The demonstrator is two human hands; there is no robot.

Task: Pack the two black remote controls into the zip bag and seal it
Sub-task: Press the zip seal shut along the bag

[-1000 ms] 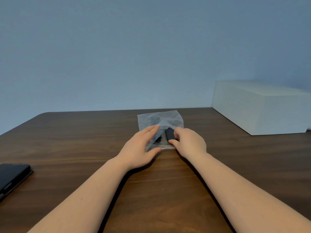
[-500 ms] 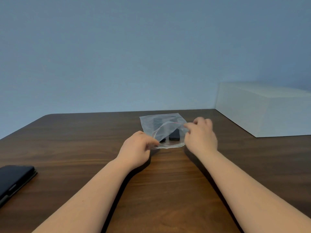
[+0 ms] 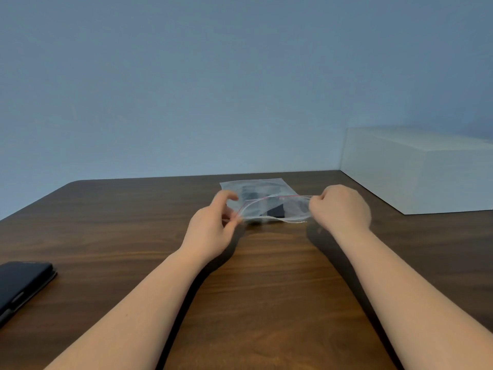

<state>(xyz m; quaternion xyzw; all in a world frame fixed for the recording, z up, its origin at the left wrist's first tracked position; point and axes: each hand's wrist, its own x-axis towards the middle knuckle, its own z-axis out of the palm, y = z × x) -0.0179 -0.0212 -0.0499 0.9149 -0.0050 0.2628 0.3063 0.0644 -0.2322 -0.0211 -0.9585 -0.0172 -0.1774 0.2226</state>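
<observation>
On the dark wooden table (image 3: 266, 303), far left: a black case-like thing (image 3: 21, 284), lying flat, untouched, well apart from the work.

Left hand (image 3: 213, 225) — thumb and fingertips pinched on the left end of the zip bag's mouth, edge of the plastic caught between them.

Zip bag (image 3: 269, 201) — clear, lying on the table with its far end flat and its near mouth lifted off the wood. Red zip line visible along the upper lip. Mouth gapes as a narrow oval, not closed. Two dark shapes inside: black remote controls (image 3: 274, 209), one near the mouth, one further back; detail blurred through the plastic.

Right hand (image 3: 341, 209) — closed in a fist-like pinch on the right end of the mouth.

Change over the last second: the right hand was pushing a remote in at the opening while the left lay flat on the bag; half a second ago both had moved to the lips; now they are spread wider, drawing the mouth taut sideways and flatter.

Reading: loading looks finished, sealing stage begun. Lips need lining up and pressing shut along the zip; none of it pressed yet.

Far right: white box (image 3: 421, 169), near the table's edge, not involved.
</observation>
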